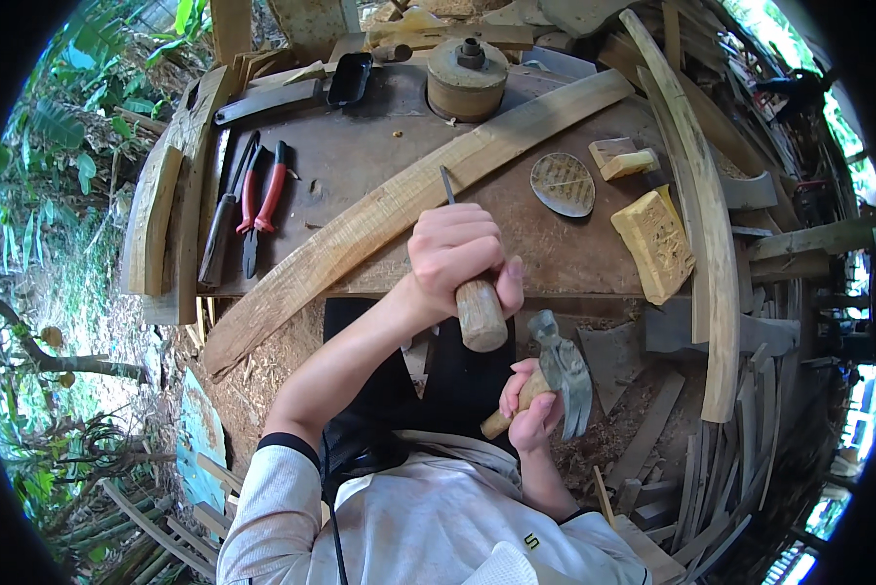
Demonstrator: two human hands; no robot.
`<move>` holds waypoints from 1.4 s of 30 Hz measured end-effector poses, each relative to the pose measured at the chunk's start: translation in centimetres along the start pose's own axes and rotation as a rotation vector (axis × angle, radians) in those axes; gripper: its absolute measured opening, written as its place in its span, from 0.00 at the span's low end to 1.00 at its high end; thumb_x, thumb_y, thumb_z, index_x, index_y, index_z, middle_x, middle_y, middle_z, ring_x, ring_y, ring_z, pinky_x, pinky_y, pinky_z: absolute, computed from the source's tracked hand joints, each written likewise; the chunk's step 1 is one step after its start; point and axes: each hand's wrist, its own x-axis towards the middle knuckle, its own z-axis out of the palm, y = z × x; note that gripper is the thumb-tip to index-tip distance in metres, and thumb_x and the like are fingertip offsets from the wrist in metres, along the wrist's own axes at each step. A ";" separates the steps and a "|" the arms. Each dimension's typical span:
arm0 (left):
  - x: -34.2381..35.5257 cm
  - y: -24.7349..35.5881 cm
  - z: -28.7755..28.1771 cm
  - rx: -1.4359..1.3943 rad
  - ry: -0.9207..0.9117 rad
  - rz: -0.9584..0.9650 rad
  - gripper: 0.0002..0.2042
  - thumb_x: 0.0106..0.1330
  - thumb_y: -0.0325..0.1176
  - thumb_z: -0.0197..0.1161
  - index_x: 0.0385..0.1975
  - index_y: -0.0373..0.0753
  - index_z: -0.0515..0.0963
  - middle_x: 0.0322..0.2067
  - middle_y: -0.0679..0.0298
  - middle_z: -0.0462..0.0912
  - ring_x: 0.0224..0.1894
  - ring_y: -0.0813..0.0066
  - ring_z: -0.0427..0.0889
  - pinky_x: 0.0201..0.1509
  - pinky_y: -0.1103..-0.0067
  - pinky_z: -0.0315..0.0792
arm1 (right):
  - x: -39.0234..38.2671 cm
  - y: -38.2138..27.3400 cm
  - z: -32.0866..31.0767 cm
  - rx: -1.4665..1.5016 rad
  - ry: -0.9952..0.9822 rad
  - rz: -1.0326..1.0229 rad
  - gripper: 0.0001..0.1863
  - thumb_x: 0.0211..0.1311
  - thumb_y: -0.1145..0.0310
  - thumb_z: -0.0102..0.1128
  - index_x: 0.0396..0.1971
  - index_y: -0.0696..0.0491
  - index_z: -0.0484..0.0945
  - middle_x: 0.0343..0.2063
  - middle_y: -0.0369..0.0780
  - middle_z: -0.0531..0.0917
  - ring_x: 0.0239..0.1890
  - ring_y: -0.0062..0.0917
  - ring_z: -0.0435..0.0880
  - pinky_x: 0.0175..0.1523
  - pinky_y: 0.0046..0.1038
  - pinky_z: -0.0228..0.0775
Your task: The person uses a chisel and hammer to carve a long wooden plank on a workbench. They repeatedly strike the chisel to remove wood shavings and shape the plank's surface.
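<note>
Head cam looking down at my bench, so here's the setup. My left hand (457, 255) is clenched tight around the wooden handle of a chisel (469, 283), and the thin metal blade pokes up out of my fist with its tip touching the long curved plank (379, 214) that runs diagonally across the workbench (350, 156). My right hand (527, 405) is lower down, close to my chest, gripping a claw hammer (560, 375) by its wooden handle, with the steel head sitting just below and right of the chisel's butt end, not touching it.

Other stuff on the bench: red-handled pliers (262, 205) and a dark-handled tool lying side by side on the left, a black tray (348, 78) and a round wooden block (467, 78) with a metal bit on top at the far edge, a leaf-shaped dish (563, 183) and a couple of yellowish carved blocks (654, 244) on the right. Another long bent plank (696, 205) curves along the right side. Wood chips and offcuts are scattered below the bench.
</note>
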 end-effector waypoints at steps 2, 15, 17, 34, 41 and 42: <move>0.0 -1.0 -0.1 0.004 0.003 0.011 0.13 0.41 0.21 0.66 0.14 0.40 0.65 0.14 0.63 0.66 0.14 0.64 0.67 0.19 0.74 0.60 | 0.3 -0.1 0.2 -0.010 -0.048 -0.059 0.39 0.79 0.32 0.39 0.51 0.60 0.71 0.18 0.34 0.69 0.15 0.16 0.66 0.21 0.20 0.59; -0.2 -1.6 0.3 0.030 -0.147 0.061 0.14 0.36 0.25 0.68 0.14 0.42 0.66 0.14 0.65 0.68 0.15 0.64 0.70 0.20 0.73 0.62 | 0.3 -2.0 1.1 0.025 0.026 -0.074 0.37 0.74 0.29 0.47 0.47 0.56 0.72 0.18 0.33 0.69 0.17 0.16 0.66 0.23 0.21 0.58; 0.0 -1.6 0.3 0.021 -0.128 0.053 0.14 0.36 0.26 0.68 0.14 0.42 0.65 0.14 0.65 0.68 0.15 0.64 0.70 0.20 0.73 0.62 | 0.5 -2.5 1.2 0.130 0.028 -0.209 0.34 0.71 0.33 0.53 0.41 0.57 0.74 0.18 0.34 0.71 0.18 0.19 0.71 0.23 0.22 0.60; -0.3 -2.2 0.3 0.014 -0.106 0.057 0.15 0.37 0.28 0.71 0.14 0.42 0.66 0.14 0.66 0.68 0.15 0.65 0.71 0.21 0.73 0.62 | 2.6 -1.9 1.1 -0.224 -0.087 -0.660 0.24 0.65 0.50 0.67 0.34 0.59 0.74 0.19 0.38 0.77 0.18 0.29 0.78 0.22 0.29 0.68; -1.4 -2.4 0.3 0.029 -0.131 0.074 0.15 0.36 0.30 0.71 0.14 0.43 0.67 0.14 0.67 0.67 0.15 0.67 0.70 0.21 0.73 0.61 | 2.2 0.7 1.4 -0.045 -0.034 -0.758 0.21 0.67 0.52 0.66 0.34 0.57 0.77 0.21 0.39 0.79 0.20 0.29 0.80 0.26 0.32 0.73; -1.4 -2.5 0.4 0.022 -0.133 0.085 0.15 0.36 0.30 0.72 0.14 0.43 0.66 0.14 0.67 0.66 0.15 0.67 0.70 0.21 0.73 0.61 | 1.9 0.8 1.2 -0.215 0.006 -0.721 0.22 0.69 0.49 0.64 0.32 0.55 0.75 0.20 0.37 0.76 0.18 0.27 0.77 0.23 0.32 0.68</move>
